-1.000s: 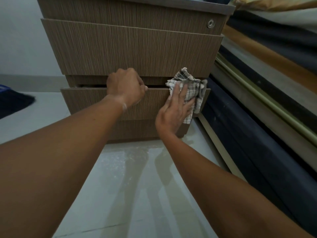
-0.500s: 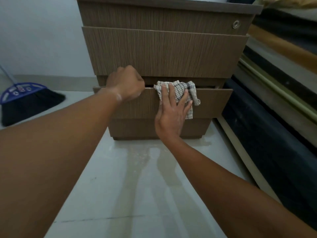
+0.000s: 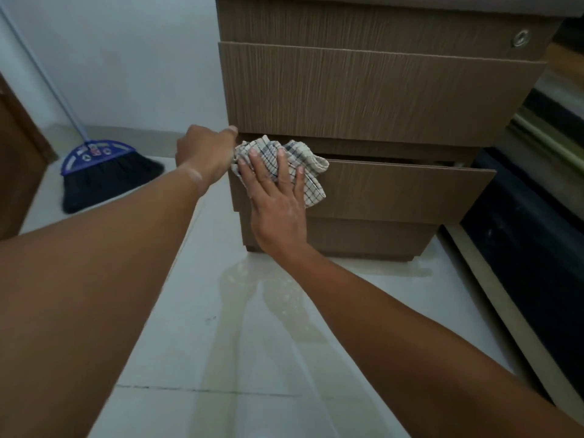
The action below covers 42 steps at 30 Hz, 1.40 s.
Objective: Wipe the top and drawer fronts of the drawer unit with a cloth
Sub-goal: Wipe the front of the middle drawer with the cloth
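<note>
A brown wood-grain drawer unit stands on the floor with its bottom drawer pulled slightly out. My right hand lies flat, fingers spread, pressing a crumpled checked cloth against the left end of that drawer's front. My left hand curls over the drawer's top left corner, right beside the cloth. A round lock sits at the upper right of the top drawer.
A blue-headed broom leans against the white wall at the left. A dark bed frame and mattress edge run along the right of the unit. Pale floor tiles lie between me and the unit, with a wet sheen near its base.
My right hand slid the cloth leftward across the bottom drawer front, from its right end to its left end. My left hand moved to the drawer's left corner. My view swung left.
</note>
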{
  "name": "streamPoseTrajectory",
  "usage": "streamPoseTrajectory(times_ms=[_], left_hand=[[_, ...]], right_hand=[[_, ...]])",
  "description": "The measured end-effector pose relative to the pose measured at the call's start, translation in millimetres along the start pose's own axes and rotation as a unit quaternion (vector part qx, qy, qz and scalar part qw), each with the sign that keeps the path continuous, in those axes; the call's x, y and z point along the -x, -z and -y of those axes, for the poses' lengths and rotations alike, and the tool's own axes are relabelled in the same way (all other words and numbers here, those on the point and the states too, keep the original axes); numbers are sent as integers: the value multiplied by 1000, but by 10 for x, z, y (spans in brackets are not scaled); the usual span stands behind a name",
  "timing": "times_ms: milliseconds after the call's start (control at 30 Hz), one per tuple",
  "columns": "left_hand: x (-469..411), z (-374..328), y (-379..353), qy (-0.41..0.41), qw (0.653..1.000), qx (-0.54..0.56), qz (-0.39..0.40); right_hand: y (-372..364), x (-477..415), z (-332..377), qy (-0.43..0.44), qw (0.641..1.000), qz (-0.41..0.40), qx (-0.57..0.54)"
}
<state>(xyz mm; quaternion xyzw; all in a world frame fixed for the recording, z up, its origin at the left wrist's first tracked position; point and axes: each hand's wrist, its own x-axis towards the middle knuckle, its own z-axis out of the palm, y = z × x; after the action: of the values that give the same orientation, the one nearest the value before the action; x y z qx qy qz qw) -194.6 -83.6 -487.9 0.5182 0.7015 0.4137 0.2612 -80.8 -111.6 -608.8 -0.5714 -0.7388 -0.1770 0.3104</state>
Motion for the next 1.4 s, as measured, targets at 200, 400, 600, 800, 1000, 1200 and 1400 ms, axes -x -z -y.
streamPoseTrajectory(times_ms=[200, 400, 600, 800, 1000, 1200, 1400], left_hand=[[-580, 421, -66, 24, 987, 133, 82], [-114, 172, 90, -34, 990, 89, 108], [40, 119, 12, -189, 976, -110, 21], [284, -104, -216, -356, 887, -295, 9], [477, -375, -581, -407, 854, -319, 60], [662, -459, -803, -455, 816, -353, 35], [725, -418, -880, -463, 785, -408, 39]], right_hand=[[-154, -23, -18, 78, 995, 0, 63], [-288, 289, -498, 220, 956, 133, 141], [-48, 510, -1108, 233, 943, 133, 199], [401, 619, -1485, 41, 986, 54, 154], [638, 505, -1492, -302, 947, -108, -5], [893, 196, -1596, -473, 825, -230, -205], [909, 227, -1826, -492, 805, -238, -231]])
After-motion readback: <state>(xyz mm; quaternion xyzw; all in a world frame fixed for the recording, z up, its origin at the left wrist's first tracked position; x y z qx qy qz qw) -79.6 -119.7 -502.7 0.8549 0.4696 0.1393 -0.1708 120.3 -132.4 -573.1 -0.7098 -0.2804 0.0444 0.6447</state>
